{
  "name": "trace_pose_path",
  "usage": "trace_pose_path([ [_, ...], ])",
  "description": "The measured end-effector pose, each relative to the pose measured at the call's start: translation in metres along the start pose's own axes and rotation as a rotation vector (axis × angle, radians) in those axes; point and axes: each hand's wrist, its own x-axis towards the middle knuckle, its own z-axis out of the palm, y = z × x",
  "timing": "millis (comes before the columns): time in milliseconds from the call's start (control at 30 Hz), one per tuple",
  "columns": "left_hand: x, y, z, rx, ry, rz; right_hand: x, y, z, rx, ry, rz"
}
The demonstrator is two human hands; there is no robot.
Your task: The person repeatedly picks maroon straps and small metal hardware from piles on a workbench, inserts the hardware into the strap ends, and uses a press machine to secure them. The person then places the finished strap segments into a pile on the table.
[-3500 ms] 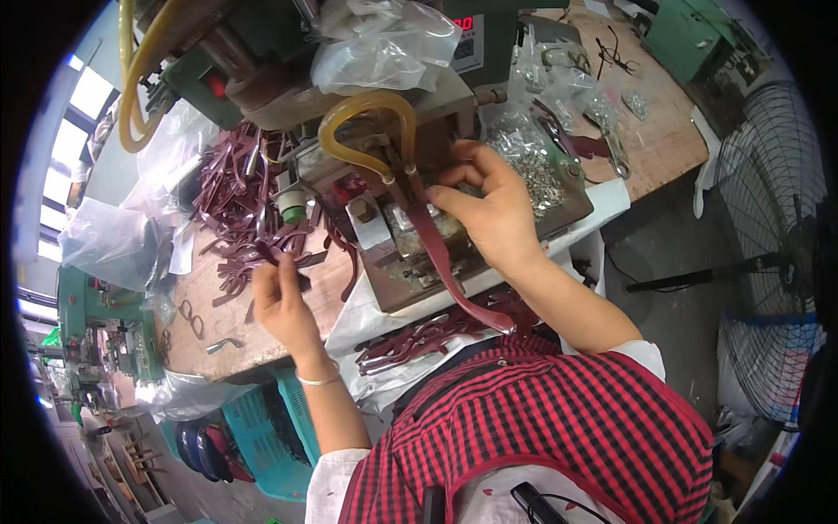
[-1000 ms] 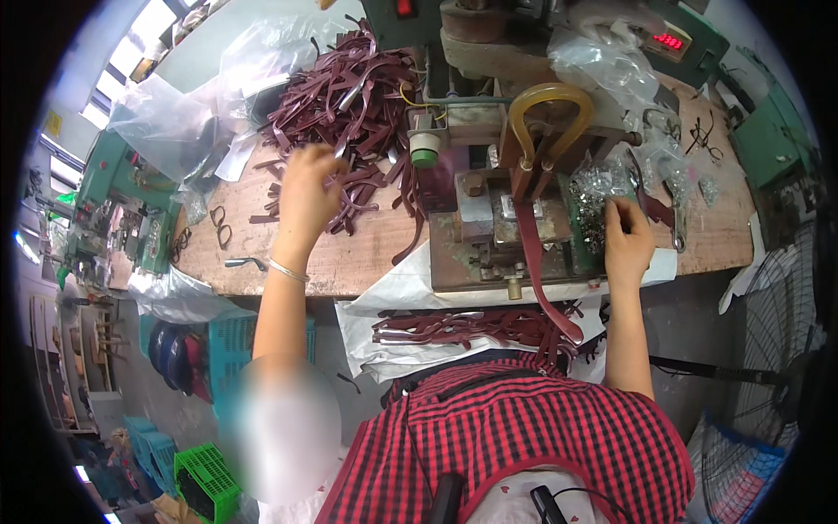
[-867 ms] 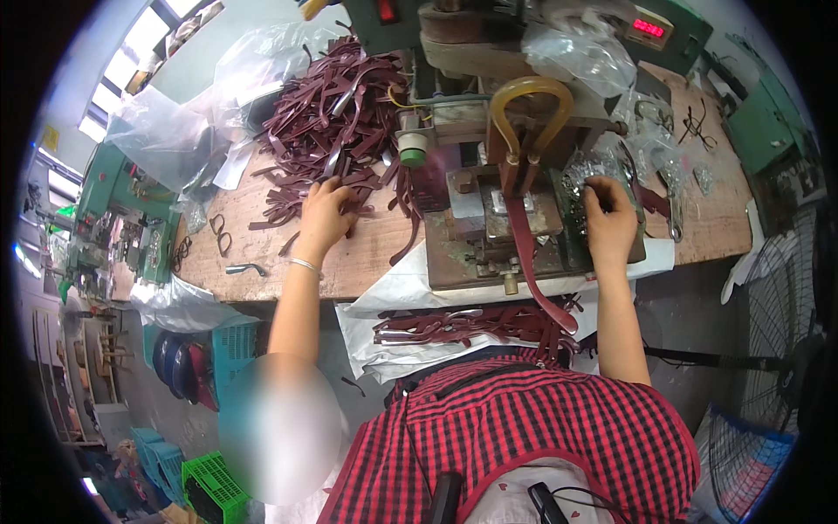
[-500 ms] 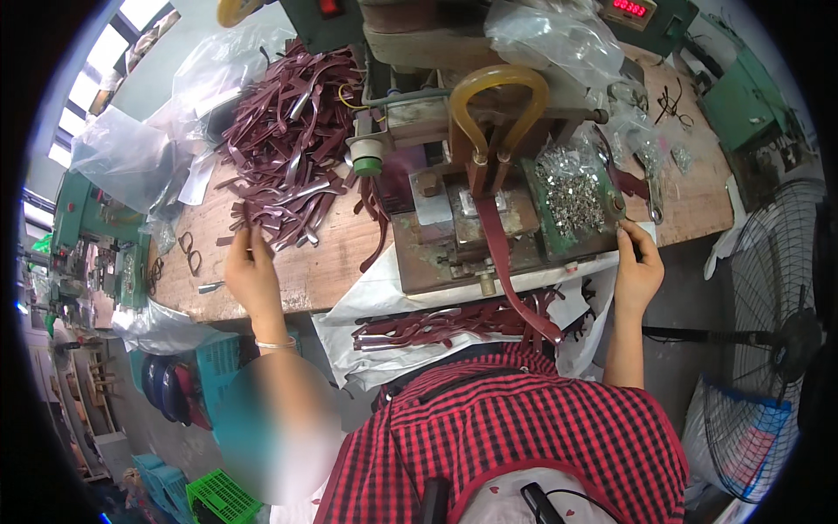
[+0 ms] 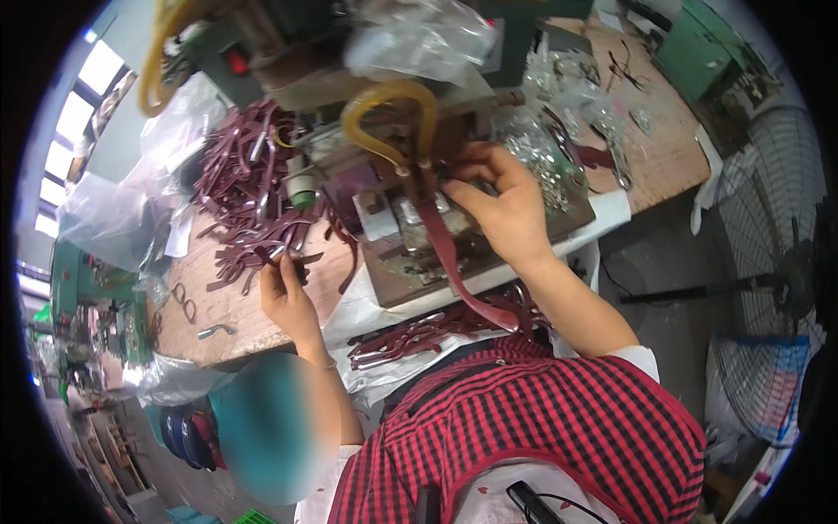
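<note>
Under the yellow tube loop (image 5: 421, 98) of a bench machine, my right hand (image 5: 511, 205) reaches in, thumb and fingers drawn together. Whatever the fingertips hold is hidden or too small to name. From the machine's head a maroon glasses temple (image 5: 454, 266) hangs out toward me, its curved tip low over my lap. My left hand (image 5: 290, 301) is at the near edge of a heap of maroon glasses temples (image 5: 249, 179), fingers closed on one whose end shows at the fingertips. Small silvery metal parts (image 5: 552, 185) lie right of the machine, partly behind my right hand.
More temples (image 5: 401, 336) lie on white cloth below the table edge. Scissors (image 5: 183, 301) and a loose temple (image 5: 216, 331) rest on the table's left. Plastic bags (image 5: 419, 44) drape over the machine. A black fan (image 5: 777, 288) stands at the right.
My right hand has moved left from beside the small-parts tray into the machine head. My left hand stays by the heap's near edge. The whole view has shifted and tilted.
</note>
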Motion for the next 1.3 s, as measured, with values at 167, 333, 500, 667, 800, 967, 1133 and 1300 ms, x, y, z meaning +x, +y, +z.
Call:
trace_pose_path([
  [167, -0.010, 0.015, 0.004, -0.116, -0.025, -0.015, -0.005, -0.002, 0.000, 0.030, 0.005, 0.003],
  [333, 0.001, 0.122, 0.027, -0.385, -0.066, 0.350, -0.005, -0.016, 0.000, -0.025, -0.024, 0.035],
  [500, 0.007, 0.153, 0.034, -0.268, -0.111, 0.512, -0.004, -0.010, 0.004, 0.027, -0.030, 0.030],
  [667, -0.014, 0.105, 0.034, -0.335, 0.019, 0.192, -0.007, -0.008, 0.009, 0.065, 0.012, 0.031],
  [800, -0.010, 0.111, 0.035, -0.268, 0.083, 0.257, -0.006, -0.020, 0.017, 0.127, -0.012, 0.096],
  [967, -0.012, 0.154, 0.035, -0.121, 0.005, 0.666, -0.013, -0.051, 0.021, 0.131, -0.070, 0.200],
  [1133, -0.024, 0.153, 0.059, 0.214, -0.526, 1.055, -0.023, -0.053, -0.011, -0.024, -0.255, 0.073],
  [1300, -0.030, 0.124, 0.083, 0.209, -0.446, 1.228, -0.002, 0.050, -0.093, -1.148, 0.145, -0.194],
])
